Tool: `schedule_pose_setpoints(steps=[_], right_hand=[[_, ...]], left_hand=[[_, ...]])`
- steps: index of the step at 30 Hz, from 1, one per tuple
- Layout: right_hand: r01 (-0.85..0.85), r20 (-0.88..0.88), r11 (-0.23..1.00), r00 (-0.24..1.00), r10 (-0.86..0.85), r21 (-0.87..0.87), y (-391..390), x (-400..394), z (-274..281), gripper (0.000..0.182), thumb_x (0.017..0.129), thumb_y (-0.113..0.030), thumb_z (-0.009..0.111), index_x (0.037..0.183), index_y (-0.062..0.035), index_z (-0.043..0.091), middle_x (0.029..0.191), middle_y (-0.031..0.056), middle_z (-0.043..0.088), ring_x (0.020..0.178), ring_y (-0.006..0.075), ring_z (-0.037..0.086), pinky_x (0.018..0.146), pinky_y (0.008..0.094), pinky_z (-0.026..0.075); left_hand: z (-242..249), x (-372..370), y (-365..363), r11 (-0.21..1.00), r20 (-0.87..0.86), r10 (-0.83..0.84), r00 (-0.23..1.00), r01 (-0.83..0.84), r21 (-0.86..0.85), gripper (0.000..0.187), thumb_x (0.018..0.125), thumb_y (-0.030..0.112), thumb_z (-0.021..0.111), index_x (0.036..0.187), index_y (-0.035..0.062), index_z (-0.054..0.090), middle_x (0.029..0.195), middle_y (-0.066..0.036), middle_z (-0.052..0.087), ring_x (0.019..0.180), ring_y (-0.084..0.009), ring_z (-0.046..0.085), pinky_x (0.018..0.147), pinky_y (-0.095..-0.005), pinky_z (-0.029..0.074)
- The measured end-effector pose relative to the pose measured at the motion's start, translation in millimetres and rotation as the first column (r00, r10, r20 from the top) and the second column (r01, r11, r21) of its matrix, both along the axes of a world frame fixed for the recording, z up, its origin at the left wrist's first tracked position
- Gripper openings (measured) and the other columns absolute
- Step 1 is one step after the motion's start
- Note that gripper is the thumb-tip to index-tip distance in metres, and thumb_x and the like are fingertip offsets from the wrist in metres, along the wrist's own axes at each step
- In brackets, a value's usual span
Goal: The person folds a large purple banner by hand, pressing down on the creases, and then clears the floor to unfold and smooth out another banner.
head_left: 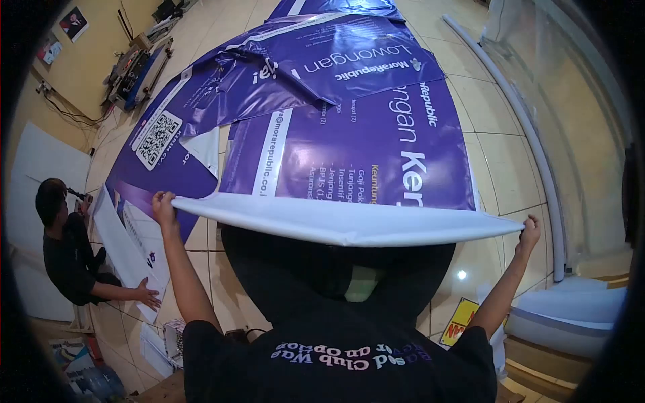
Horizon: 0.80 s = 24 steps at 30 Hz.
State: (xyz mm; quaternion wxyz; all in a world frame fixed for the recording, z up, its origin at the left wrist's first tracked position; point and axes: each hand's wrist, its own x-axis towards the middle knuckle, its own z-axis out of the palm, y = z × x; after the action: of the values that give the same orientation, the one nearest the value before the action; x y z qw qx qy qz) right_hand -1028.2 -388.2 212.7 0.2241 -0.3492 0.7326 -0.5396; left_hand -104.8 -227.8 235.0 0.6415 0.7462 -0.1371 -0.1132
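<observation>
Both hands gripped the purple banner [376, 154] edge mid-frame: left hand [163, 207] clenched on its left corner, right hand [530, 232] on the right corner.

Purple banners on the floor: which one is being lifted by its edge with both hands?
The nearest banner, with "Ker" lettering: its white-backed edge is raised by the left hand and right hand. The others lie flat beyond.

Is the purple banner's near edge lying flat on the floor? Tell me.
No, the left hand and right hand hold the purple banner edge lifted.
</observation>
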Motion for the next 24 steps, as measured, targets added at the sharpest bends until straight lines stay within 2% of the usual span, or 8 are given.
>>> schedule_pose_setpoints(steps=[9,11,12,14,16,20,23,24], right_hand=[[-0.050,0.009,0.995,0.999,0.050,0.089,-120,19,-43,0.021,0.081,-0.018,0.050,0.099,-0.0076,0.056,0.069,-0.0020,0.048,0.051,0.0053,0.040,0.041,0.0206,0.029],[0.126,0.240,0.985,0.959,-0.151,0.118,-131,54,-36,0.027,0.082,-0.024,0.048,0.100,-0.0057,0.055,0.081,0.0033,0.054,0.066,0.0109,0.047,0.059,0.0283,0.040],[-0.003,0.069,0.953,0.997,-0.019,0.304,-136,16,-87,0.037,0.084,-0.035,0.043,0.102,-0.0051,0.054,0.097,0.0090,0.054,0.087,0.0152,0.048,0.077,0.0339,0.039],[-0.145,-0.309,0.818,0.878,0.366,0.557,-119,-13,-180,0.038,0.086,-0.033,0.043,0.104,-0.0011,0.054,0.097,0.0122,0.056,0.087,0.0191,0.051,0.080,0.0348,0.040],[-0.183,-0.404,0.771,0.765,0.502,0.610,-80,0,-226,0.040,0.087,-0.031,0.044,0.105,0.0029,0.054,0.097,0.0154,0.059,0.087,0.0230,0.054,0.082,0.0357,0.041],[-0.016,-0.362,0.916,0.916,0.174,0.401,-57,25,-235,0.034,0.083,-0.031,0.053,0.093,0.0015,0.060,0.086,0.0143,0.062,0.078,0.0215,0.057,0.073,0.0319,0.044],[0.076,-0.309,0.924,0.950,0.047,0.375,-46,25,-238,0.035,0.084,-0.029,0.053,0.098,0.0019,0.060,0.088,0.0135,0.062,0.078,0.0202,0.056,0.073,0.0312,0.043],[0.122,-0.255,0.930,0.966,-0.032,0.348,-41,19,-245,0.034,0.085,-0.028,0.053,0.099,0.0018,0.060,0.090,0.0129,0.062,0.079,0.0198,0.056,0.073,0.0308,0.043]], left_hand=[[-46,26,-131,0.994,-0.117,-0.109,0.987,0.107,-0.020,0.022,0.072,0.016,0.054,0.090,0.0046,0.049,0.067,-0.005,0.051,0.052,-0.0128,0.049,0.045,-0.0248,0.038],[-64,21,-148,0.993,-0.209,-0.116,0.971,0.112,-0.033,0.034,0.076,0.023,0.048,0.103,0.0029,0.047,0.085,-0.014,0.058,0.073,-0.0234,0.059,0.064,-0.0323,0.046],[-101,32,-142,0.994,-0.220,-0.110,0.969,0.109,-0.016,0.034,0.076,0.023,0.048,0.103,0.0029,0.047,0.085,-0.014,0.058,0.073,-0.0234,0.059,0.064,-0.0323,0.046],[-192,59,-121,0.590,0.264,-0.470,0.842,0.077,0.804,0.043,0.078,0.024,0.044,0.114,-0.0006,0.046,0.104,-0.022,0.056,0.094,-0.0332,0.056,0.082,-0.0378,0.043],[-203,38,-95,0.433,0.080,-0.566,0.820,0.214,0.876,0.041,0.080,0.025,0.047,0.110,-0.0026,0.050,0.103,-0.025,0.056,0.098,-0.0386,0.053,0.085,-0.0393,0.041],[-204,25,-51,0.443,0.140,-0.482,0.865,0.102,0.891,0.037,0.082,0.022,0.047,0.110,-0.0021,0.052,0.101,-0.021,0.058,0.097,-0.0315,0.056,0.082,-0.0354,0.043],[-213,25,-28,0.818,-0.153,-0.298,0.942,0.334,0.469,0.031,0.085,0.009,0.049,0.115,-0.0003,0.051,0.088,-0.004,0.057,0.069,-0.0085,0.048,0.062,-0.0207,0.040],[-221,28,-25,0.811,-0.201,-0.273,0.941,0.337,0.478,0.032,0.086,0.005,0.045,0.118,-0.0003,0.048,0.109,-0.010,0.056,0.097,-0.0183,0.054,0.082,-0.0283,0.042]])
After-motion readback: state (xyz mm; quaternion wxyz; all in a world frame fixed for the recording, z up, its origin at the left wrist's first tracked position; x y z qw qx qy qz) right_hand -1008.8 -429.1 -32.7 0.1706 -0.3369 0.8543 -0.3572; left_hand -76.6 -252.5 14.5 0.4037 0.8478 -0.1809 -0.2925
